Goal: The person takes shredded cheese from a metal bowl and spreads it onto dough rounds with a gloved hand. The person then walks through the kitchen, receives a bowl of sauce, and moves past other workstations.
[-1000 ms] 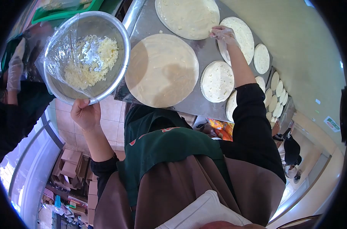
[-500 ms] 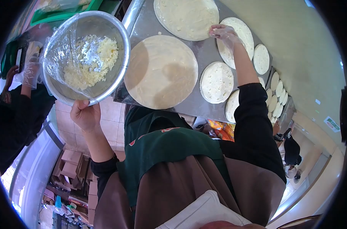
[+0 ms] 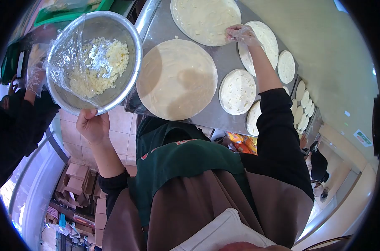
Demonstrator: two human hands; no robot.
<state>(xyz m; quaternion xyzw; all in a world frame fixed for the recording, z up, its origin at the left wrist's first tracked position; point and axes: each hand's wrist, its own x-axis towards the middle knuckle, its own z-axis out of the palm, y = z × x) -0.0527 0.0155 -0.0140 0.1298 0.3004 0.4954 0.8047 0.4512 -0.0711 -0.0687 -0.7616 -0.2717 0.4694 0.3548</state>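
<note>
My left hand (image 3: pixel 93 129) grips the rim of a metal bowl (image 3: pixel 136 69), thumb over the edge, and holds it up beside the table. White and pale yellow crumbled cheese (image 3: pixel 110 62) lies inside, and clear plastic wrap (image 3: pixel 64 62) covers the bowl's left part. In a clear plastic glove, my right hand (image 3: pixel 244 35) is at the right edge of the far large dough round (image 3: pixel 204 21), fingers pinched together; anything between them is hidden. Small bits dot that round. A second large dough round (image 3: pixel 177 79), nearer me, has a plain surface.
The metal table (image 3: pixel 227 58) also carries smaller dough rounds, including a dotted one (image 3: pixel 237 92) and a long one (image 3: pixel 265 46). Several more discs (image 3: pixel 301 106) stand at the right. At left is another person's gloved hand (image 3: pixel 36 75). Cardboard boxes (image 3: pixel 78 178) are stacked on the floor.
My right hand has shifted slightly left and up along the edge of the far dough round. My left hand keeps the bowl in nearly the same place. The other person's hand at left has moved.
</note>
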